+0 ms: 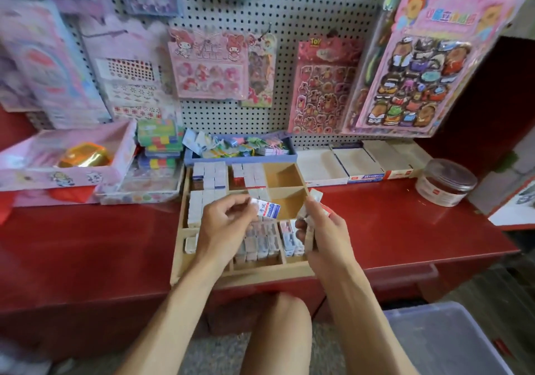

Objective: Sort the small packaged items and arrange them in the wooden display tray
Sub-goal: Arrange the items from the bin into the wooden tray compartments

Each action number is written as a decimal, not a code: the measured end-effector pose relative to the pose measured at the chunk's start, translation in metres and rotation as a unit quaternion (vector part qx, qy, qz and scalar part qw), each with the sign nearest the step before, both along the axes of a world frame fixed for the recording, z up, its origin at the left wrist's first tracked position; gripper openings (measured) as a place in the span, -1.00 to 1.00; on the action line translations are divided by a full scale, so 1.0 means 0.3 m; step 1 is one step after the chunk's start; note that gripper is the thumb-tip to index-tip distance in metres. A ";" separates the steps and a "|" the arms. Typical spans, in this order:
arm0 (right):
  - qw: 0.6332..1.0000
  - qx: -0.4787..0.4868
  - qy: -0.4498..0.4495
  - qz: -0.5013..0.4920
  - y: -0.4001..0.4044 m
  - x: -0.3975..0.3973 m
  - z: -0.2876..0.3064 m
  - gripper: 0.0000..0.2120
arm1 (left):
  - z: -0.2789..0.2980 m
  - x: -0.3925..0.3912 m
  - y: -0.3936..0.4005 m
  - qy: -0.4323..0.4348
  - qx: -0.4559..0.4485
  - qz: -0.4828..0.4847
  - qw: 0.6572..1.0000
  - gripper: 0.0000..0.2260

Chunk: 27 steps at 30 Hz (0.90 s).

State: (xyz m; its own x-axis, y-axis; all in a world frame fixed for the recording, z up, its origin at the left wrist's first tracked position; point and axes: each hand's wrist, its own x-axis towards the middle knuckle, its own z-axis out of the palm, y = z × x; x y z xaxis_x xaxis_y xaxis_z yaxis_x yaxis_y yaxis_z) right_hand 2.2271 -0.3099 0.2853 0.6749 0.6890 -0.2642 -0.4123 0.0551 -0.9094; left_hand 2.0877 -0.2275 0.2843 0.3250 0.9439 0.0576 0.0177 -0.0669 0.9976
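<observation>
Fingers [246, 204] of both hands pinch small packets [269, 209] above tray [179, 247].

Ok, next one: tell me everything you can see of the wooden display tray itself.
The wooden display tray is a shallow box of pale, unpainted wood, split by thin dividers into rectangular compartments. It lies flat on the red counter, its near edge reaching the counter's front. Most compartments hold rows of small packaged items standing on end; two at the back right are bare. The left hand and right hand are above its middle, each holding a small pack, and hide part of it.
</observation>
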 end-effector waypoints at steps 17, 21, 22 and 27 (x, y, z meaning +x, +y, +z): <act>0.990 0.014 0.016 0.140 0.135 0.037 0.004 -0.84 | 0.061 0.028 0.571 0.342 0.220 -0.048 0.912 -0.88; 0.989 0.012 0.031 0.147 0.163 0.014 -0.004 -0.86 | 0.047 -0.063 0.622 0.366 0.206 -0.045 0.906 -0.91; 0.988 0.011 0.032 0.151 0.170 0.006 -0.004 -0.86 | 0.041 -0.082 0.634 0.377 0.209 -0.042 0.901 -0.92; 0.987 0.000 0.039 0.155 0.189 -0.007 -0.001 -0.85 | -0.013 -0.114 0.662 0.456 0.239 -0.052 0.856 -0.94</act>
State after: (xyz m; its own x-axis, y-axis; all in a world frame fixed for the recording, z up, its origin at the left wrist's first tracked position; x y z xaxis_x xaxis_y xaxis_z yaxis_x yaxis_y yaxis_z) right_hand 2.2250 -0.2532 0.2850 0.4088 0.8595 -0.3069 -0.4783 -0.0846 -0.8741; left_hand 2.0536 -0.0290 0.2804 0.5219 0.8463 0.1069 0.7429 -0.5126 0.4305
